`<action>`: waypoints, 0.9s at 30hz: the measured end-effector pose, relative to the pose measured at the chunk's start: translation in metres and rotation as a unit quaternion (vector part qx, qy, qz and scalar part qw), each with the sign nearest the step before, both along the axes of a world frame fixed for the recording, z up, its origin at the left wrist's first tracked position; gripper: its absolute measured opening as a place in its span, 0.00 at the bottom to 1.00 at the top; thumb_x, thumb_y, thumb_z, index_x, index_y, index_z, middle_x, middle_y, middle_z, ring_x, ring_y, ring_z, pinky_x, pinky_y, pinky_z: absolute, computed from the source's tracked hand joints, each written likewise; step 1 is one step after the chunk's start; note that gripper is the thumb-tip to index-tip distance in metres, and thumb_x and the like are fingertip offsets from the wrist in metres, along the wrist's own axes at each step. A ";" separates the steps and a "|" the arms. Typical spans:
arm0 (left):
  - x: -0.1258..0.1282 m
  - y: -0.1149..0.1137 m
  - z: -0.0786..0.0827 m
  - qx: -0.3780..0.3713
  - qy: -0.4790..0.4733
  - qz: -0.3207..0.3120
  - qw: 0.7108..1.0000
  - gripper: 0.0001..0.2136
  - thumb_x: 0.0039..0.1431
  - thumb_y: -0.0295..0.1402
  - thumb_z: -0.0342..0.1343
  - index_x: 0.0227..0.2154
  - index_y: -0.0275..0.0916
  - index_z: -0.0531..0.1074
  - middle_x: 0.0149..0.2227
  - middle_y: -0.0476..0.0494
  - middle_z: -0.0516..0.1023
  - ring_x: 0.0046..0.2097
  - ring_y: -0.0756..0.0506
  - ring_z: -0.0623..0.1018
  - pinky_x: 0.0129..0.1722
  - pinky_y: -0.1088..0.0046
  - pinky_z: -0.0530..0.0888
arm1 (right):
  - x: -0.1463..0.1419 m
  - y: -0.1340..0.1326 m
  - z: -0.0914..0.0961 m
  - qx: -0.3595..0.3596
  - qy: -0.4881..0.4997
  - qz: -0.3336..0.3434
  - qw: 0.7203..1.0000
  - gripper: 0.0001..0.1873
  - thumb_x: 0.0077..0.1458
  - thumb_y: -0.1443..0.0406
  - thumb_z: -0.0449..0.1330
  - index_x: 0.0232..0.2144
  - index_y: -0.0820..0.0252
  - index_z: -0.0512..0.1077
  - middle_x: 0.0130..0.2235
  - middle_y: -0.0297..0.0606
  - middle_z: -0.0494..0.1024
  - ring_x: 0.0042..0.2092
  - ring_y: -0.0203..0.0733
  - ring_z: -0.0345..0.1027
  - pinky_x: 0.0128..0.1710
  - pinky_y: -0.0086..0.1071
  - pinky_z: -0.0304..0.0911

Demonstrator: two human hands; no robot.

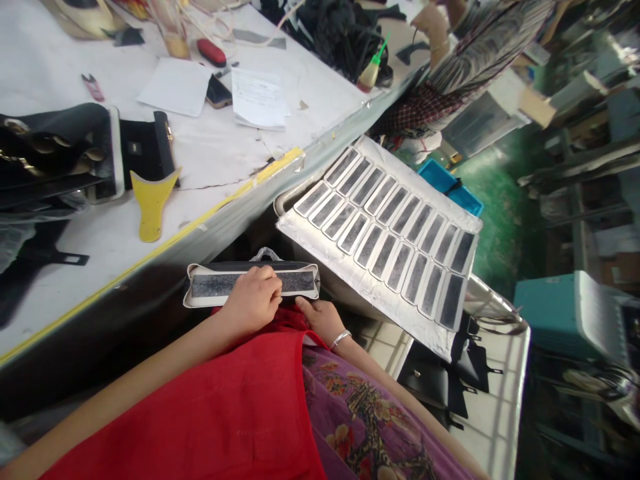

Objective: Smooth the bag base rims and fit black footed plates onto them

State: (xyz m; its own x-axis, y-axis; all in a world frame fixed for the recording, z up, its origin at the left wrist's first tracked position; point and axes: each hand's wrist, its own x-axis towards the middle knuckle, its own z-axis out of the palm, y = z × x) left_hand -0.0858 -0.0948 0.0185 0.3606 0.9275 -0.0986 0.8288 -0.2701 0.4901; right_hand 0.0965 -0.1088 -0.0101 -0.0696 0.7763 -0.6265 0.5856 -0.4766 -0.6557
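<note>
In front of my red apron, a handbag (207, 285) lies with its pale base up and a dark grey strip along it. My left hand (254, 297) is closed in a fist, knuckles pressed on the strip; whatever is inside the fist is hidden. At the bag's near right edge, my right hand (321, 320) grips it with the thumb on top and the fingers hidden below. To the right, a silvery board (320, 235) carries rows of pale rounded pieces with dark strips (396, 205).
The white table (300, 73) has a yellow-taped edge and holds a yellow fork-ended tool (154, 203), black bags (50, 153), papers (260, 97) and a glue bottle (371, 72). Below the board, a tray (493, 413) holds black pieces. A co-worker's sleeve (490, 50) shows beyond the table.
</note>
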 end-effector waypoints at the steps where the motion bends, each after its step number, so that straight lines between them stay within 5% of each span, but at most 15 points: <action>1: -0.001 0.001 0.000 -0.005 0.000 0.001 1.000 0.05 0.51 0.30 0.53 0.23 0.38 0.69 0.34 0.44 0.70 0.37 0.43 0.68 0.37 0.64 0.66 | -0.003 0.002 0.004 -0.052 0.045 -0.014 0.998 0.26 0.54 0.50 0.51 0.13 0.59 0.64 0.16 0.34 0.66 0.19 0.34 0.58 0.24 0.31 0.55; 4: -0.003 0.004 -0.002 -0.014 0.008 0.003 1.000 0.05 0.52 0.30 0.52 0.23 0.39 0.69 0.34 0.44 0.70 0.37 0.43 0.68 0.36 0.64 0.66 | -0.013 0.007 0.014 -0.179 0.163 -0.080 0.967 0.24 0.56 0.54 0.51 0.15 0.60 0.69 0.18 0.36 0.71 0.20 0.35 0.62 0.25 0.30 0.59; 7: -0.004 0.006 -0.005 -0.016 0.020 -0.005 1.000 0.05 0.52 0.30 0.51 0.24 0.38 0.70 0.34 0.43 0.70 0.37 0.43 0.68 0.35 0.65 0.66 | -0.020 0.011 0.016 -0.224 0.230 -0.106 0.941 0.22 0.57 0.56 0.53 0.18 0.61 0.73 0.21 0.38 0.75 0.23 0.36 0.68 0.30 0.31 0.63; 16: -0.009 0.015 -0.009 -0.005 0.016 -0.014 1.000 0.05 0.54 0.30 0.50 0.25 0.38 0.69 0.35 0.42 0.69 0.38 0.41 0.68 0.34 0.64 0.66 | -0.049 0.013 0.000 -0.200 0.245 -0.151 0.937 0.21 0.59 0.60 0.51 0.18 0.61 0.72 0.21 0.38 0.76 0.26 0.37 0.71 0.31 0.29 0.65; 21: -0.033 0.003 -0.001 0.052 -0.029 0.003 0.998 0.08 0.52 0.33 0.54 0.34 0.37 0.67 0.40 0.40 0.68 0.42 0.41 0.67 0.39 0.64 0.67 | -0.056 0.011 0.008 -0.214 0.232 -0.213 0.925 0.25 0.62 0.63 0.47 0.16 0.62 0.70 0.17 0.35 0.73 0.17 0.30 0.62 0.21 0.24 0.60; 27: -0.059 -0.012 -0.006 0.029 0.033 -0.059 0.997 0.09 0.59 0.35 0.49 0.29 0.37 0.69 0.33 0.42 0.70 0.36 0.44 0.68 0.37 0.66 0.66 | -0.056 0.007 0.009 -0.209 0.219 -0.217 0.928 0.22 0.60 0.61 0.51 0.18 0.63 0.72 0.19 0.35 0.74 0.18 0.29 0.62 0.23 0.24 0.60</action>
State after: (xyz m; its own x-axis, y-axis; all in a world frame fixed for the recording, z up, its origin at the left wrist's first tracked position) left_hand -0.1443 -0.1072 0.0128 0.4625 0.8837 -0.0721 0.8190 -0.3946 0.4167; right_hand 0.0406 -0.1022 -0.0015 -0.1263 0.4856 -0.8650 -0.0010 -0.8721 -0.4894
